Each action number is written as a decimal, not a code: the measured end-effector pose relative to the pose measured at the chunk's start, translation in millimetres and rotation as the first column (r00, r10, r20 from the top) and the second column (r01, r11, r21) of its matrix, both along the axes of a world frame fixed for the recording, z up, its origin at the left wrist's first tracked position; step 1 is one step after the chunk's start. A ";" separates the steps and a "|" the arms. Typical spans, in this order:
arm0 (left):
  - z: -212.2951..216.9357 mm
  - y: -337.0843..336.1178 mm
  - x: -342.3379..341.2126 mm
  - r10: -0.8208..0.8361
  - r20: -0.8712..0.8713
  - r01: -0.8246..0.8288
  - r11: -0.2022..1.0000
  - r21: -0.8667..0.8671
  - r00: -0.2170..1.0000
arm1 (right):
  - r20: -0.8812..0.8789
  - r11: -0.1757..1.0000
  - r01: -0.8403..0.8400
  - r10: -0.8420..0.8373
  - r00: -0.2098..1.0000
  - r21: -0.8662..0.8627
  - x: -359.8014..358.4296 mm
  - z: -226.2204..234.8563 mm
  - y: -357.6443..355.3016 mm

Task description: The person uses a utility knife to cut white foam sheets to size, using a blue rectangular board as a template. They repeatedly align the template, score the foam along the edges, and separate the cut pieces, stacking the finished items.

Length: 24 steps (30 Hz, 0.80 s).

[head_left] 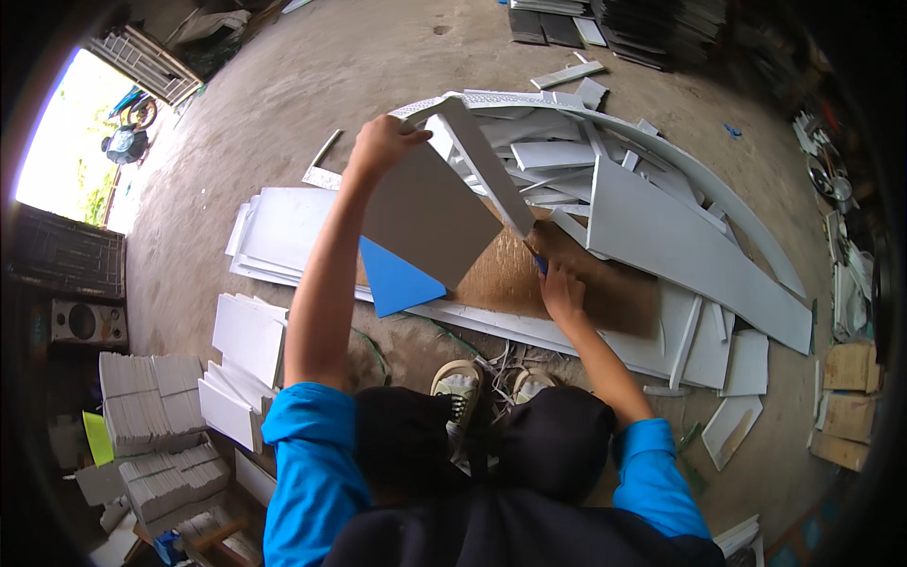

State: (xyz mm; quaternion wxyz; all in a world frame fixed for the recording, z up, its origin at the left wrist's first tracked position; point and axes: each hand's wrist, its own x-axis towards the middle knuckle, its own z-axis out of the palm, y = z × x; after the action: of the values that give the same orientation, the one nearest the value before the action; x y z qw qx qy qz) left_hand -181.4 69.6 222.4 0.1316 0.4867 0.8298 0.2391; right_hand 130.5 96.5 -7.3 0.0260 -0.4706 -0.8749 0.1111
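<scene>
The left hand [383,142] grips the top corner of a tilted grey panel [425,215]; the right hand [563,291] pinches a blue cutter [539,264] at its lower edge, over brown board [605,283]; steady the panel, cutting slowly among white offcuts [557,156].

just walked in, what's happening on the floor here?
A person crouches over a brown board lying on white panels on the concrete floor. The left hand lifts a grey square panel by its top edge, tilted up, with a blue sheet showing beneath it. The right hand presses down at the board, holding a small blue tool against a long white strip. Offcuts are piled behind.
</scene>
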 end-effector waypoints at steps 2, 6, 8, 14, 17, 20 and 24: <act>6.8 -20.6 -15.7 0.047 0.060 -0.045 0.999 -0.028 0.997 | -0.003 0.985 -0.027 0.028 1.000 0.171 3.6 2.3 2.7; 12.8 -88.7 -28.2 0.271 0.370 -0.263 0.962 -0.073 0.889 | -0.127 0.998 -0.058 0.056 0.990 -0.012 -8.3 27.3 1.6; -2.2 -129.5 -37.7 0.336 0.619 -0.438 0.899 0.015 0.710 | -0.309 0.985 -0.078 0.027 0.951 -0.151 -25.2 37.8 1.8; -42.5 -281.1 -22.7 0.199 0.949 -0.821 0.563 0.094 0.245 | -0.593 0.575 -0.393 -0.208 0.778 -0.717 -109.7 62.7 -10.0; -46.3 -350.9 10.6 0.209 0.952 -0.890 0.441 0.113 0.224 | -0.565 0.446 -0.476 -0.085 0.821 -0.758 -153.9 113.0 -51.4; -72.6 -408.7 31.6 0.027 0.975 -0.928 0.314 0.199 0.219 | -0.535 0.294 -0.553 0.145 0.832 -0.780 -200.5 149.6 -108.5; -105.4 -446.5 60.1 0.093 0.959 -0.953 0.176 0.247 0.266 | -0.526 0.101 -0.567 0.270 0.807 -0.817 -250.0 169.4 -204.0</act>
State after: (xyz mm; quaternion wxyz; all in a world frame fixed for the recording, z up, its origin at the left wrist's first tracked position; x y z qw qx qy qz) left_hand -121.3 -376.9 117.0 0.1104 -0.0808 0.5491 0.8245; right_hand -119.5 -107.6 162.1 -0.1908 -0.0965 -0.7043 0.6769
